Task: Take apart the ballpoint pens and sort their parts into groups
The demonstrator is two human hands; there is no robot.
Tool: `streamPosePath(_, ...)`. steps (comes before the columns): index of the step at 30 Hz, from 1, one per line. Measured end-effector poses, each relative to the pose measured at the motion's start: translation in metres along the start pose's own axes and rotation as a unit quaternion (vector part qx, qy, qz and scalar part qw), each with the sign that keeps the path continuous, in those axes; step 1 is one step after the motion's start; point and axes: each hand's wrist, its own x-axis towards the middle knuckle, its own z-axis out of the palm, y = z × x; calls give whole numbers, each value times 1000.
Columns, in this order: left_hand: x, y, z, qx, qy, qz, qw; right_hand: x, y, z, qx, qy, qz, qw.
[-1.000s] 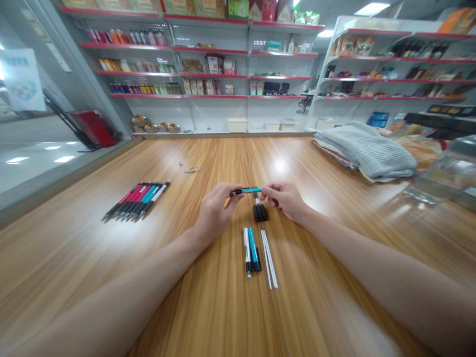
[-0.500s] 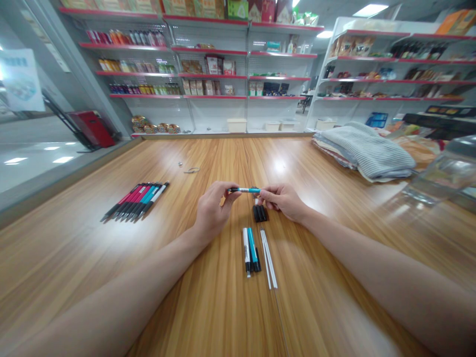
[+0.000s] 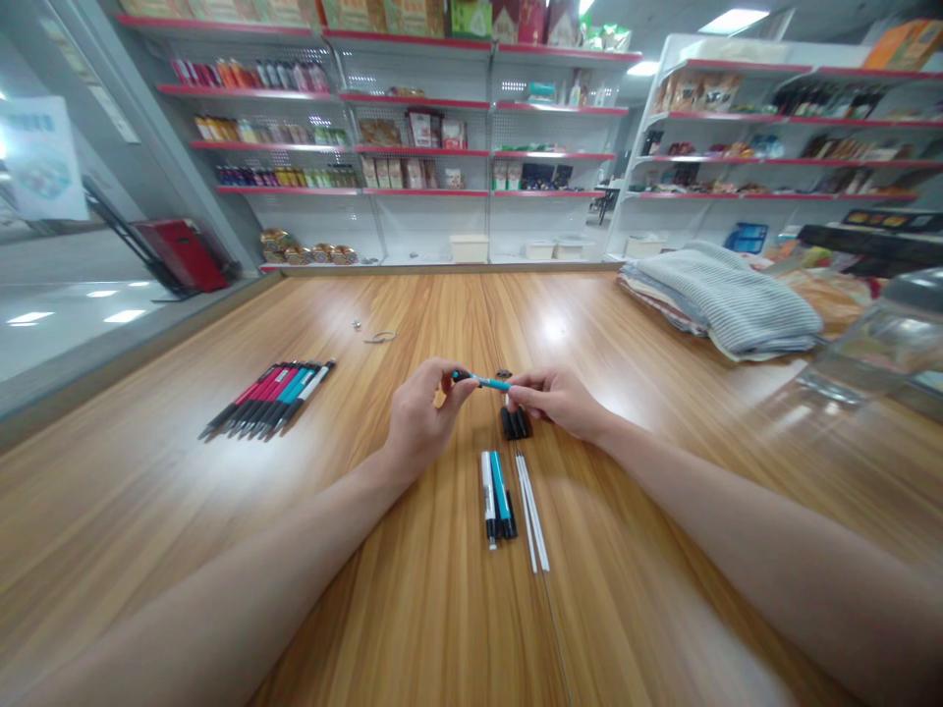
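Between my two hands I hold a blue pen barrel [image 3: 492,383] with a black end, tilted slightly down to the right. My left hand [image 3: 427,407] pinches the black end, and my right hand [image 3: 552,401] grips the blue end with its fingertips. Just below my right fingers lie several short black grips [image 3: 516,423]. Nearer to me are a white pen barrel [image 3: 488,491] and a blue pen barrel [image 3: 501,486], side by side. White ink refills [image 3: 532,511] lie to their right. Small metallic parts [image 3: 504,373] show behind the held barrel.
A row of red, blue and white pens [image 3: 269,398] lies at the left of the wooden table [image 3: 413,609]. Farther back is a thin grey loop [image 3: 380,337]. Folded cloths [image 3: 726,295] and a clear container [image 3: 873,339] stand at right. Stocked shelves [image 3: 413,98] line the back.
The held pen barrel has turned, its right end dipping and its printed label rotating partly out of sight. My right hand has shifted slightly left and down; the loose parts on the table stay put.
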Motion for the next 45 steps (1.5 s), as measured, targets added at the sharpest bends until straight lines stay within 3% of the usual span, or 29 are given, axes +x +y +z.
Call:
streamPosePath(13,0,1,0,-11,9,3,1000,0,2,1,-29,3,-16,999)
streamPosePath(20,0,-2,0,3,46,-50,998,3,4,2,-44,114,-33,992)
streamPosePath(27,3,-3,2,-1,34,-55,998,7,17,-7,-237,204,-38,949)
streamPosePath(45,3,-5,1,0,7,-59,998,4,15,-7,-354,168,-13,920)
